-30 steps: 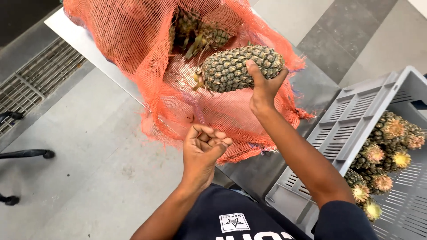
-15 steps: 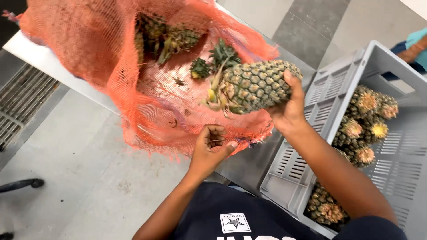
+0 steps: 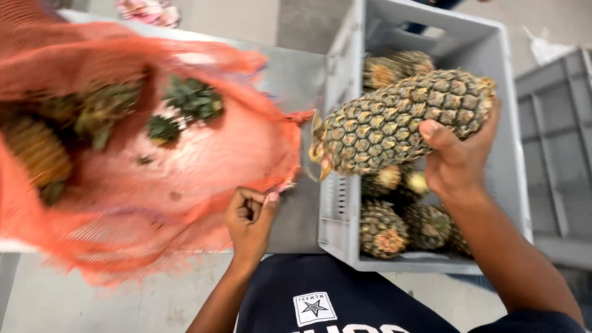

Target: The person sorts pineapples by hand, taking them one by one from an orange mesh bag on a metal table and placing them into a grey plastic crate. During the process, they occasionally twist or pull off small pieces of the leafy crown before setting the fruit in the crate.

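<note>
My right hand (image 3: pixel 457 157) grips a large green-brown pineapple (image 3: pixel 394 120) lying on its side, held over the grey plastic crate (image 3: pixel 502 92). Several smaller pineapples (image 3: pixel 394 228) lie inside the crate. My left hand (image 3: pixel 250 217) is closed, pinching the edge of an orange mesh sack (image 3: pixel 185 166) spread on a metal table (image 3: pixel 290 74). More pineapples (image 3: pixel 37 148) and loose green crowns (image 3: pixel 194 98) show inside the sack.
A second grey crate (image 3: pixel 555 123) stands to the right. Pale floor (image 3: pixel 123 302) lies below the table's near edge. A pink-white bundle (image 3: pixel 148 11) sits at the table's far side.
My right hand has carried the pineapple rightward out of the sack to above the crate. My left hand has stayed at the sack's edge. The camera has turned toward the crate.
</note>
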